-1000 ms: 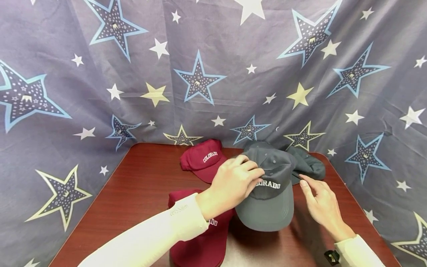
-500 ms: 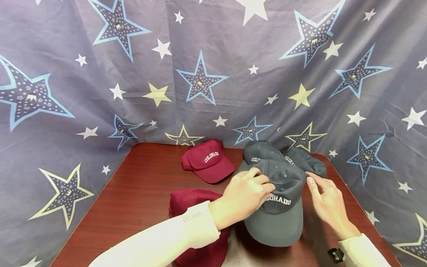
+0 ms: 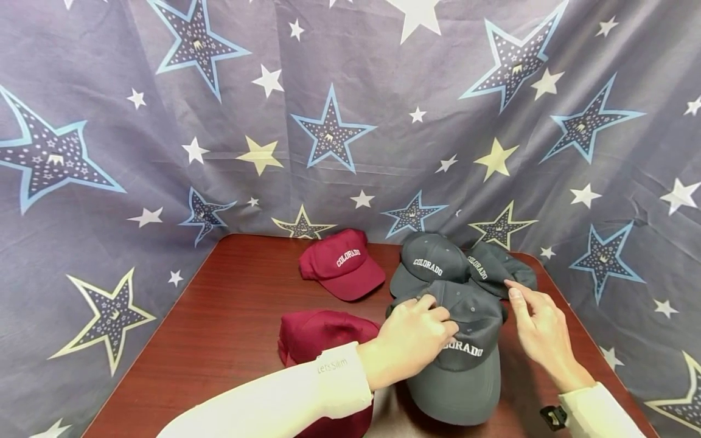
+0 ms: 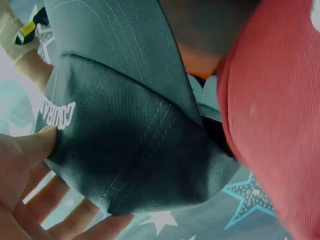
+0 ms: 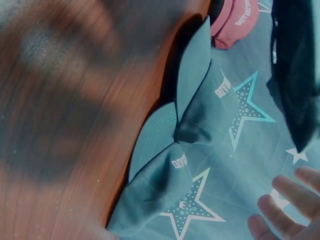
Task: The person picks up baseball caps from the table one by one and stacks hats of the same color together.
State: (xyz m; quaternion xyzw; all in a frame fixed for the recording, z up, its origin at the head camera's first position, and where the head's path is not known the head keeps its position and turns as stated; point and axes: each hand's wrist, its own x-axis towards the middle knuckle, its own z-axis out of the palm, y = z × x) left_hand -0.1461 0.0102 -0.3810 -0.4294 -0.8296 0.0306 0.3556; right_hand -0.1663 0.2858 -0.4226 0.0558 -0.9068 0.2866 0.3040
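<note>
A dark grey baseball cap (image 3: 457, 389) with white lettering hangs low over the table, brim toward me. My left hand (image 3: 416, 334) pinches its crown from the left; in the left wrist view, the thumb (image 4: 37, 147) lies by the lettering and the fingers go behind the fabric. My right hand (image 3: 539, 328) is just right of the cap, fingers extended; the right wrist view has its fingers (image 5: 292, 200) apart from the cap. Behind it sit two more grey caps, one at the back middle (image 3: 429, 258) and one, partly hidden, at the right (image 3: 493, 267).
One maroon cap (image 3: 347, 264) sits at the back of the reddish-brown wooden table (image 3: 219, 340). Another maroon cap (image 3: 323, 334) lies nearer, partly covered by my left sleeve. A star-patterned grey cloth (image 3: 350, 61) rises behind and beside the table.
My left hand has drawn the grey cap toward me and slightly right. The two grey caps behind have become more visible. My right hand has shifted slightly right.
</note>
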